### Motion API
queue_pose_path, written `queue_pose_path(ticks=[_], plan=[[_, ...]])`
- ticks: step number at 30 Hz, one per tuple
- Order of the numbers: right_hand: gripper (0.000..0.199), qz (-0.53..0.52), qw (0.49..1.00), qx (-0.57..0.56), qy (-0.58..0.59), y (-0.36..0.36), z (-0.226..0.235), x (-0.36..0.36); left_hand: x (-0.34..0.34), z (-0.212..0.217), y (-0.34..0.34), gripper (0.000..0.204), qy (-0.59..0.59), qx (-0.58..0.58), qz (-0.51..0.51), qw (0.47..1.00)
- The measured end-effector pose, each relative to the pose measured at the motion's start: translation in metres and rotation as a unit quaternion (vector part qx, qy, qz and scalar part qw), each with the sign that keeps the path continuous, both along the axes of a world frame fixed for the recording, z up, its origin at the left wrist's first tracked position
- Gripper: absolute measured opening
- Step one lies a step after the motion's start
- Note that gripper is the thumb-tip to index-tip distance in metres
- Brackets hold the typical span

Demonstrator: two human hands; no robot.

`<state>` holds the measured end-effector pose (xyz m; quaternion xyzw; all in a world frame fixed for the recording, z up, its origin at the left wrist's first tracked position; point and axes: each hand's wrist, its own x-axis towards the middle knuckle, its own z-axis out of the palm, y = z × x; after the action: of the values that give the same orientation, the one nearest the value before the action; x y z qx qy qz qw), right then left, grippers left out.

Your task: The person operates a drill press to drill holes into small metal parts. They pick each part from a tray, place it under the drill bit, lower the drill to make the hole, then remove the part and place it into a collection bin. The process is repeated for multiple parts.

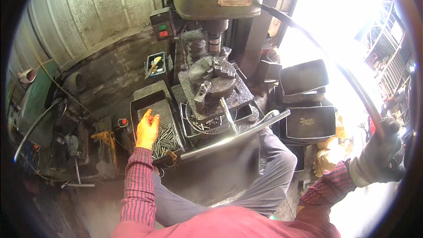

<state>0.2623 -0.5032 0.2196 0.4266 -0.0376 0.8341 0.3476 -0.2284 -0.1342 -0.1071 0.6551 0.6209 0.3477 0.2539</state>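
Bent fingers (152,119) of the left hand (148,132), in an orange glove, hover over a metal tray (152,102), while the right hand (381,156), in a dark grey glove, is wrapped around the end of a long curved lever (351,78). That lever runs down from the green drill head (198,0), whose spindle (214,43) stands above a grimy round clamping fixture (218,83). To the left of the drill are a switch box (162,24) with 2 buttons, 1 green and 1 red, and a small bin (153,72) holding a yellow-handled tool (154,65). At the right, 2 dark trays (304,77) show bare bottoms. A shiny bar (235,134) crosses between the fixture and the person's legs, its left end just beside the tray's near right corner. The pile of metal pins (167,143) lies in the near part of the tray, below and right of the left fingertips, which point toward the bare far part. Those fingers are partly curled and close together; whether they pinch a pin cannot be told.
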Motion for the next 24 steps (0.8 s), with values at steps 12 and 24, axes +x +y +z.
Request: queue_pose_path(ticks=[12, 24], plan=[[0.066, -0.899, 0.291, 0.158, -0.287, 0.015, -0.024, -0.015, 0.005, -0.033, 0.021, 0.059, 0.000, 0.044, -0.087, 0.995], [0.043, -0.897, 0.295, 0.197, -0.264, 0.031, -0.047, -0.012, 0.011, -0.044, 0.025, 0.060, 0.003, 0.012, -0.126, 0.992]])
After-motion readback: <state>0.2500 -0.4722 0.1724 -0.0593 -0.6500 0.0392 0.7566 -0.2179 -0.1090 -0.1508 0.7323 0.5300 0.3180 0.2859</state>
